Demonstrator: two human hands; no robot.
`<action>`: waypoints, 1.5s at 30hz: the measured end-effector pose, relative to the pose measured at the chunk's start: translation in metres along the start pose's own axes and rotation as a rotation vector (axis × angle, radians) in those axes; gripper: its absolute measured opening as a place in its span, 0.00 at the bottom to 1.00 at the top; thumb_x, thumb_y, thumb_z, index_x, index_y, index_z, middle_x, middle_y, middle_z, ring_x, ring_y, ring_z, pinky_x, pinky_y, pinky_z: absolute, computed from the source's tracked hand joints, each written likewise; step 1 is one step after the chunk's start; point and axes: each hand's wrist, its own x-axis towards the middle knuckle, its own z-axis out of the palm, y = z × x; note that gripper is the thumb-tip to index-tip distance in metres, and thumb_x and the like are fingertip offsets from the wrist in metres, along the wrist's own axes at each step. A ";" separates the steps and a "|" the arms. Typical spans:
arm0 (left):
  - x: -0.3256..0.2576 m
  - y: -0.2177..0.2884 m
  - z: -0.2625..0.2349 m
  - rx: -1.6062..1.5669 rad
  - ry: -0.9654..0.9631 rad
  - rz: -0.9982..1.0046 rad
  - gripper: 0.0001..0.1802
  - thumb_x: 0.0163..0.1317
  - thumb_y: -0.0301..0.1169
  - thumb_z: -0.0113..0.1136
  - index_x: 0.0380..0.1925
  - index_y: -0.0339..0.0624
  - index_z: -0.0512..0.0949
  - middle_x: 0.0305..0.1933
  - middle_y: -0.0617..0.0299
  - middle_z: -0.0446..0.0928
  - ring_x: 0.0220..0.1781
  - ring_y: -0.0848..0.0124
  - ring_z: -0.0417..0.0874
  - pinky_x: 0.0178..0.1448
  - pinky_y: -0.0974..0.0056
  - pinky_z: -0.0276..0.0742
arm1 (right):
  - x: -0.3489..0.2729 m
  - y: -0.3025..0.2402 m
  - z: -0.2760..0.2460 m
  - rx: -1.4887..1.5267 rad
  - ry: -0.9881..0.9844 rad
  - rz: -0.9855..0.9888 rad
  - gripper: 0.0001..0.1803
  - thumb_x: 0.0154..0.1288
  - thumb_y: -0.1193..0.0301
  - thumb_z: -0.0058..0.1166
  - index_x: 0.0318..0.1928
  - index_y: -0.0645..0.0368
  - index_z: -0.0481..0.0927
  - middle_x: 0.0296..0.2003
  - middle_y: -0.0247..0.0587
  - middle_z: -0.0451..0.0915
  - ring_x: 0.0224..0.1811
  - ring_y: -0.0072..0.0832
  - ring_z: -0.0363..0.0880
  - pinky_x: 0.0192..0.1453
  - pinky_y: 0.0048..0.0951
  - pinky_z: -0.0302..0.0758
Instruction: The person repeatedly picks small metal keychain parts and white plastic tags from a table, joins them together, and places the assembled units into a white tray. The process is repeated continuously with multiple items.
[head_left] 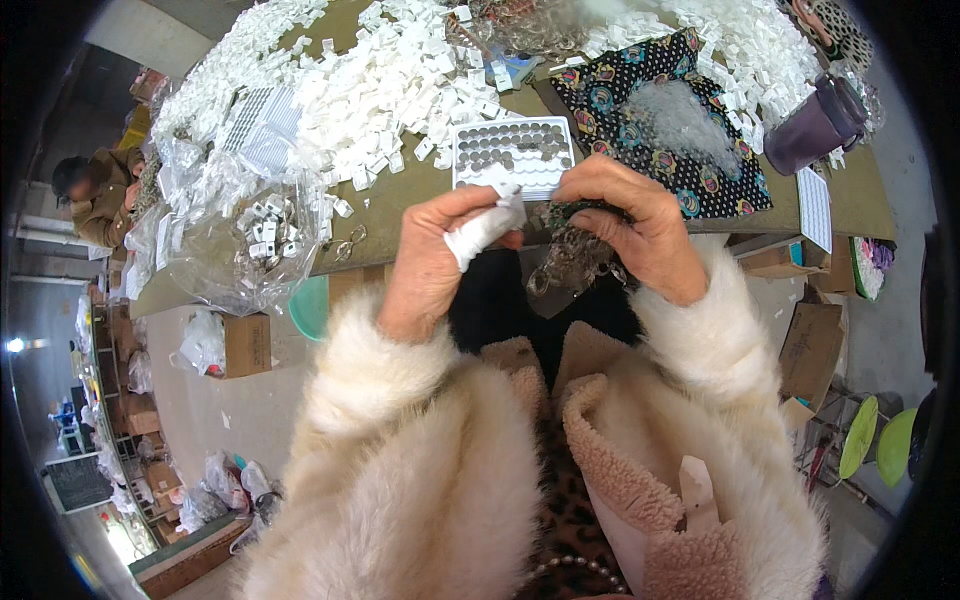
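Note:
My left hand (425, 255) is closed, with white wrapping (480, 235) around a finger. A small white piece (507, 188) shows at its fingertips, looking like the cards on the table. Close beside it, my right hand (645, 225) is closed on a tangled bundle of dark metal chains (570, 262), which hangs below the fingers. Just beyond both hands lies a white tray (568, 128) with rows of round grey discs (500, 137). How the fingers grip the small piece is partly hidden.
Heaps of small white cards (390, 80) cover the table's far side. A clear plastic bag (215, 265) lies left, a dark patterned cloth (590, 95) with clear plastic bits right, near a purple cup (815, 125). Another person (100, 195) sits far left. Cardboard boxes (812, 340) stand below.

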 end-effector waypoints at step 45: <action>-0.002 -0.046 0.021 0.457 0.172 0.406 0.07 0.60 0.17 0.69 0.38 0.32 0.84 0.35 0.66 0.81 0.35 0.79 0.79 0.41 0.74 0.75 | -0.023 -0.007 0.052 -0.528 0.218 0.151 0.13 0.53 0.82 0.62 0.40 0.60 0.77 0.37 0.45 0.78 0.39 0.47 0.80 0.44 0.40 0.77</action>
